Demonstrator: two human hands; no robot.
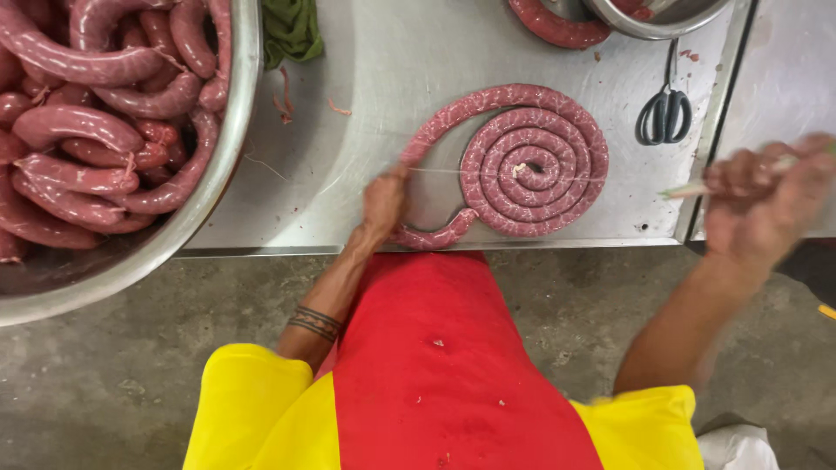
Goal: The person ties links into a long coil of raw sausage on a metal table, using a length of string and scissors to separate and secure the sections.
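- The long reddish-pink raw sausage wound into a flat spiral coil (533, 164) lies on the brushed stainless steel table (383, 78), near the front edge. The coil looks fully wound, with a loose tail curling off toward the bottom left.
- A thin pale string (435, 171) runs taut across the coil from side to side, so I'd say the tying is underway but not finished.
- The left hand (384, 202) sits at the coil's left edge, just beside the tail, fingers pinched on the string end there.
- The right hand (765, 198) is well off to the right, past the table edge, blurred, fingers clenched around a thin pale needle-like stick (697, 188). It looks to be drawing the string through, but I can't tell for sure.
- The big steel bowl heaped with reddish sausage links (104, 113) on the left is full, so plenty appears left.
- Black-handled scissors (664, 113) lie untouched to the coil's upper right; the string isn't cut yet, far as I can see.
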